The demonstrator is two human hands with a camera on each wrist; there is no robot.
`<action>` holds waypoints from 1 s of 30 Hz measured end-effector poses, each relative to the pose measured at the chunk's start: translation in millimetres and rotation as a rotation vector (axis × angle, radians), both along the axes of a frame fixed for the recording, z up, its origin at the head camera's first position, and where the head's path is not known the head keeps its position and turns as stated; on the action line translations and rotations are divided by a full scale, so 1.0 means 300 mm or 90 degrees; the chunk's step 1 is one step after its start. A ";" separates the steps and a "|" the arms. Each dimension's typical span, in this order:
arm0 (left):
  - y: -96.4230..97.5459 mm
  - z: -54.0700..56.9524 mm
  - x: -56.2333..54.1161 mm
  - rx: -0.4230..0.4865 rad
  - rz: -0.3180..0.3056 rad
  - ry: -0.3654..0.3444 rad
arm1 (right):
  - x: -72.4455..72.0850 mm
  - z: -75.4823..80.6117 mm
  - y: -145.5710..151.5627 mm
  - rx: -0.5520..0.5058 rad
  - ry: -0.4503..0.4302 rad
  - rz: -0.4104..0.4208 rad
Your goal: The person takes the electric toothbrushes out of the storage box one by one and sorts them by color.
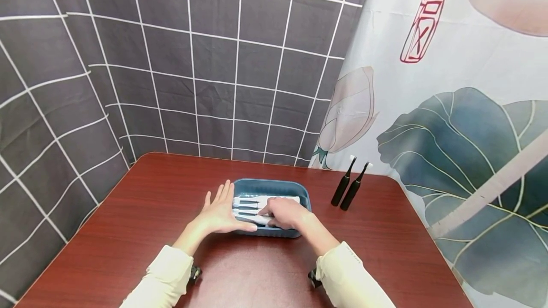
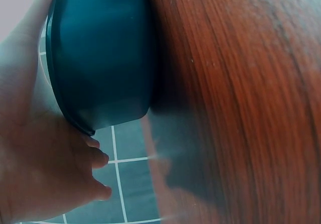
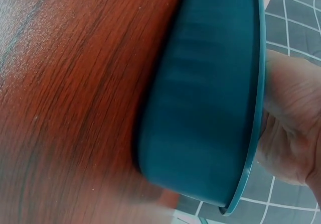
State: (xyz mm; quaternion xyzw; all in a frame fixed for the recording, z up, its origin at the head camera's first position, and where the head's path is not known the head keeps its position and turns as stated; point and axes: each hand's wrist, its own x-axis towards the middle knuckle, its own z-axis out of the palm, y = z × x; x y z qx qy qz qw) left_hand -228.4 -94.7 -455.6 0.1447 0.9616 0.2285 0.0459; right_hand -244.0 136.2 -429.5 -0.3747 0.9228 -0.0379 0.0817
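Note:
White electric toothbrushes (image 1: 245, 218), several of them, lie side by side in a blue plastic basket (image 1: 274, 183), heads toward the left. My left hand (image 1: 220, 215) lies across the basket's left end, fingers spread and thumb along the near rim. In the left wrist view that hand (image 2: 45, 169) is beside the basket's outer wall (image 2: 100, 58). My right hand (image 1: 288, 212) reaches over the near right rim, index finger and thumb on either side of the nearest white toothbrush's handle. The right wrist view shows this hand (image 3: 291, 118) with bent fingers behind the rim; its fingertips are hidden.
Two black electric toothbrushes (image 1: 352, 193) lie side by side on the red-brown wooden table (image 1: 376, 255), right of the basket. A grey grid-patterned curtain (image 1: 214, 61) hangs behind the table, and a floral curtain (image 1: 428, 108) hangs at the right.

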 end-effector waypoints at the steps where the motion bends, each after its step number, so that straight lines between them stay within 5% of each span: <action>1: 0.000 0.000 0.000 0.000 0.001 -0.001 | 0.000 0.001 0.002 -0.003 0.001 0.001; 21: 0.001 -0.007 -0.003 -0.010 0.002 -0.001 | -0.024 0.004 0.062 -0.093 -0.018 -0.019; 30: 0.002 -0.009 -0.010 -0.009 0.005 -0.001 | -0.044 0.008 0.126 -0.279 -0.018 -0.007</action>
